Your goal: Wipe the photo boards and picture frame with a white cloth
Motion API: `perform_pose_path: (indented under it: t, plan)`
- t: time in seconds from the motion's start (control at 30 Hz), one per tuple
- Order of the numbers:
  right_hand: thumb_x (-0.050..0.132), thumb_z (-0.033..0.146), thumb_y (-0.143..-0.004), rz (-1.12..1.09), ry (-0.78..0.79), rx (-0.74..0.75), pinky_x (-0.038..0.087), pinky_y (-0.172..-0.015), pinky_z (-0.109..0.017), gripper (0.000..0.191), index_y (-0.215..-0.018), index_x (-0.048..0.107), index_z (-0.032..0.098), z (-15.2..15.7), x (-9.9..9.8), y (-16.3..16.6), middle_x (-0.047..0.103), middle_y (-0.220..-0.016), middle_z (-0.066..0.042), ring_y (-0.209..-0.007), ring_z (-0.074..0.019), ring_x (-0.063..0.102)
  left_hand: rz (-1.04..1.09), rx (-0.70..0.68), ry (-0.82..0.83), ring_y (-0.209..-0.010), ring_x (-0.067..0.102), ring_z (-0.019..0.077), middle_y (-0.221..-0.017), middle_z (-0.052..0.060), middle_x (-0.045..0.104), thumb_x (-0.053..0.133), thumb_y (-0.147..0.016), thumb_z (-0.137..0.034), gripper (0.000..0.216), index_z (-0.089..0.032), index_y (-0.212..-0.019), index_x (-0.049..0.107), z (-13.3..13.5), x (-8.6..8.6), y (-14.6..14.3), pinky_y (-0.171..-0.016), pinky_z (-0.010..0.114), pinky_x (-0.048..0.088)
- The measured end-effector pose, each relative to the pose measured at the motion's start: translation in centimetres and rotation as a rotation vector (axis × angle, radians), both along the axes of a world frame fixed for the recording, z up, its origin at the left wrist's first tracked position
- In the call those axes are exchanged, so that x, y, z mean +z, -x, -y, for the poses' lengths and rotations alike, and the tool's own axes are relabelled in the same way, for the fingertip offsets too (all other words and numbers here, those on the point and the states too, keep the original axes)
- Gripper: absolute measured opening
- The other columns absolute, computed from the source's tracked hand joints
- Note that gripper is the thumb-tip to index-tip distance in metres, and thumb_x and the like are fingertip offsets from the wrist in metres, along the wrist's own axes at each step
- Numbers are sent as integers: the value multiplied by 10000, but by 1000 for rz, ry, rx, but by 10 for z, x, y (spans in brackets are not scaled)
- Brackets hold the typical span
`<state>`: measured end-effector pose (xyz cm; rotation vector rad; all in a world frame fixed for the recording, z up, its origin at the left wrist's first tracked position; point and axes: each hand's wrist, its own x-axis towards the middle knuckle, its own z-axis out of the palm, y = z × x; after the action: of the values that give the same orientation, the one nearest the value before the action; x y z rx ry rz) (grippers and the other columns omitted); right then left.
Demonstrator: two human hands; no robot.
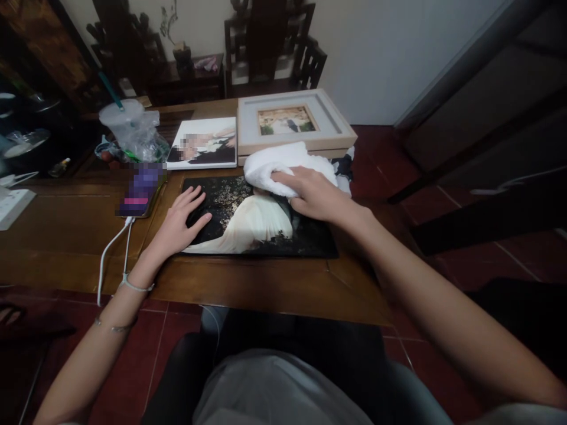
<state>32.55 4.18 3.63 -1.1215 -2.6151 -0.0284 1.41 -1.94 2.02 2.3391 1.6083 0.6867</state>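
A dark photo print or panel (261, 218) showing a pale flowing dress lies flat on the wooden table in front of me. My left hand (183, 221) rests on its left end, fingers spread. Bunched in my right hand (316, 192) is a white towel (283, 162), which covers part of the panel's far right area. The thumb presses over the cloth, and the other fingers are mostly hidden. I cannot tell how firmly the towel touches the panel.
Behind lie a white photo board (212, 141) and a framed picture (290, 141). A phone (140, 190) with a white charging cable (105, 254) is to the left, beside a plastic cup (121, 115) with a straw. The table (283, 283) ends close to my lap.
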Motion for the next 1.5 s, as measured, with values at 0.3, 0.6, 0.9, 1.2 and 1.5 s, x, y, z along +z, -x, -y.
perform_pose_path:
  t: [0.3, 0.6, 0.9, 1.2, 1.5]
  plan:
    - [441, 32, -677, -24, 25, 102, 475, -917, -474, 636, -1275, 551, 218, 83, 5, -22, 598, -1280, -156, -1202, -345, 551, -4, -20, 77, -1503, 250, 296, -1595, 87, 360, 456, -962, -511, 551, -257, -1451, 465, -4, -1, 5, -1177, 620, 230]
    - [443, 79, -705, 52, 33, -20, 482, -673, -380, 614, -1296, 557, 197, 39, 16, -33, 647, -832, -90, -773, -281, 610, -11, -14, 28, -1492, 280, 284, -1572, 105, 399, 424, -973, -538, 568, -233, -1450, 463, -1, -1, 4, -1190, 591, 232]
    - [426, 71, -728, -31, 31, -48, 488, -762, -419, 616, -1321, 554, 180, -14, 8, -30, 689, -937, -109, -869, -311, 633, -8, -8, 29, -1491, 288, 274, -1567, 102, 408, 468, -957, -507, 553, -231, -1436, 484, -2, 2, 2, -1202, 549, 238]
    - [460, -1, -650, -88, 18, 107, 421, -1047, -629, 641, -1226, 602, 241, 115, -9, -34, 609, -1339, -140, -1324, -369, 484, 15, 30, 59, -1495, 277, 283, -1582, 98, 383, 445, -969, -510, 530, -252, -1430, 485, -1, 0, 1, -1176, 627, 225]
    - [493, 29, -660, -92, 68, 138, 407, -1068, -614, 625, -1233, 612, 248, 114, -2, -28, 595, -1359, -135, -1343, -365, 463, -7, -12, 52, -1500, 258, 296, -1583, 100, 381, 445, -960, -534, 564, -257, -1451, 461, -2, -1, 5, -1174, 633, 224]
